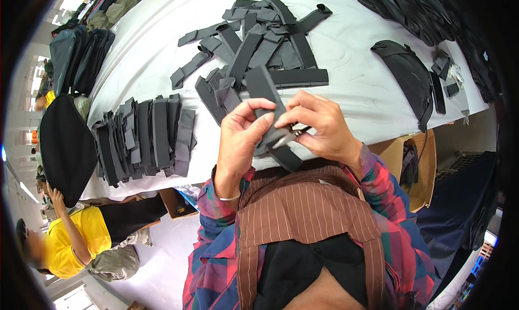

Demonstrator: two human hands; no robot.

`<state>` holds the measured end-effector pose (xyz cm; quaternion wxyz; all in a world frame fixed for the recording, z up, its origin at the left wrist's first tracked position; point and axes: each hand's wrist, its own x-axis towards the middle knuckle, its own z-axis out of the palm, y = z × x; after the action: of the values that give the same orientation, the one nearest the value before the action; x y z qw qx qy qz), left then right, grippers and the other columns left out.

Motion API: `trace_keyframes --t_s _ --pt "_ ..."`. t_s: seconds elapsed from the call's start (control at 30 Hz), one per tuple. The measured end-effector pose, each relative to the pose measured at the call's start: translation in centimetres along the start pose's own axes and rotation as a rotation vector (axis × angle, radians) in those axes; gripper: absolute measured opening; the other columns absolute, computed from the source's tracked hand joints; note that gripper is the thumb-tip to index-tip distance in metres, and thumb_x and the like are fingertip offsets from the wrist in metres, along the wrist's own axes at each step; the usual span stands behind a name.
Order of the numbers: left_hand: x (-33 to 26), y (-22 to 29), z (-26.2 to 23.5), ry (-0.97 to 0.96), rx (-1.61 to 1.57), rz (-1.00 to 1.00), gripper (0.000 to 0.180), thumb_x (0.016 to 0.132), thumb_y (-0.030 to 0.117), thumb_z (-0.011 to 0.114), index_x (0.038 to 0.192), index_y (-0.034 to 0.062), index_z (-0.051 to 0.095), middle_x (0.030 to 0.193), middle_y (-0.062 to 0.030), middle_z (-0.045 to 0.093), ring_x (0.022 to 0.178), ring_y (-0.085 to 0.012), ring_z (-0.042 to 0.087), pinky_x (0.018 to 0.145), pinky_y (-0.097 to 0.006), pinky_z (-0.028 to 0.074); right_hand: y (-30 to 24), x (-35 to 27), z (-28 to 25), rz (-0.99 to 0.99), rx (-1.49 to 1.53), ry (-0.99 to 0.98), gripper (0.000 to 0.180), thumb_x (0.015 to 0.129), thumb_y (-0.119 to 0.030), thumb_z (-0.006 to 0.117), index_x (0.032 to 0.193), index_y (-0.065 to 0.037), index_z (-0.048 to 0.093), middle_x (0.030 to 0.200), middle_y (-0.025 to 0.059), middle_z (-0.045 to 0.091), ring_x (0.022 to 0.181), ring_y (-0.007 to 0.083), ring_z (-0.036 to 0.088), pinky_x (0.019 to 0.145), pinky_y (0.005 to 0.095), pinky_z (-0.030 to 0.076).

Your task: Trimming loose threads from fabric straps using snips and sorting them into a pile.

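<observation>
Grey fabric strip point(261, 84): one, at dial centre, pinched in left hand's point(240, 137) grip. Right hand's point(324, 127) grip closed round one small metal-bladed tool point(283, 141). One heap of strips point(265, 50) at 12, one row of strips point(161, 134) at 9; overlaps defeat a count. Surface point(346, 99) white-covered, creased. Room: one yellow-shirted co-worker point(89, 231) at 8, open carton point(428, 164) between 3 and 4.

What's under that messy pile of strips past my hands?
The pile of strips lies on white sheeting, visible around its edges; anything else beneath it is covered and can't be seen.
</observation>
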<state>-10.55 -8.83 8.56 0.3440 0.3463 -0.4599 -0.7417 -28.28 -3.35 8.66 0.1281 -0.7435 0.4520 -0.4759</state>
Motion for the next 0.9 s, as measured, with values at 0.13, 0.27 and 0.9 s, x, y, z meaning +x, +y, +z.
trace_keyframes --t_s 0.13,0.27,0.9 --pt "-1.6 2.6 1.3 -0.23 0.143 0.096 0.038 0.097 0.03 0.048 0.114 -0.0021 0.058 0.077 -0.0048 0.064 0.069 -0.0063 0.057 0.062 -0.018 0.043 -1.8 0.5 -1.3 0.149 0.357 0.178 0.013 0.071 0.003 0.072 0.08 -0.002 0.064 0.073 0.0042 0.058 0.065 0.0121 0.053 0.054 0.0246 0.039" --pt "-1.4 2.3 1.4 -0.252 0.227 -0.026 0.034 0.097 0.028 0.05 0.108 -0.0027 0.059 0.07 -0.0126 0.067 0.055 -0.0109 0.059 0.055 -0.021 0.047 -2.4 0.8 -2.2 0.589 0.774 0.115 0.011 0.086 -0.006 0.063 0.089 0.005 0.062 0.082 0.0017 0.062 0.071 0.005 0.049 0.064 0.0208 0.039" --pt "-1.1 0.8 0.8 -0.159 0.21 0.07 0.028 0.095 0.021 0.052 0.109 -0.003 0.057 0.081 -0.0135 0.066 0.065 -0.0102 0.06 0.055 -0.02 0.045 -1.7 0.1 -0.9 0.446 0.435 0.128 0.016 0.082 -0.005 0.067 0.097 -0.002 0.065 0.078 0.0031 0.062 0.073 0.0085 0.059 0.064 0.0233 0.047"
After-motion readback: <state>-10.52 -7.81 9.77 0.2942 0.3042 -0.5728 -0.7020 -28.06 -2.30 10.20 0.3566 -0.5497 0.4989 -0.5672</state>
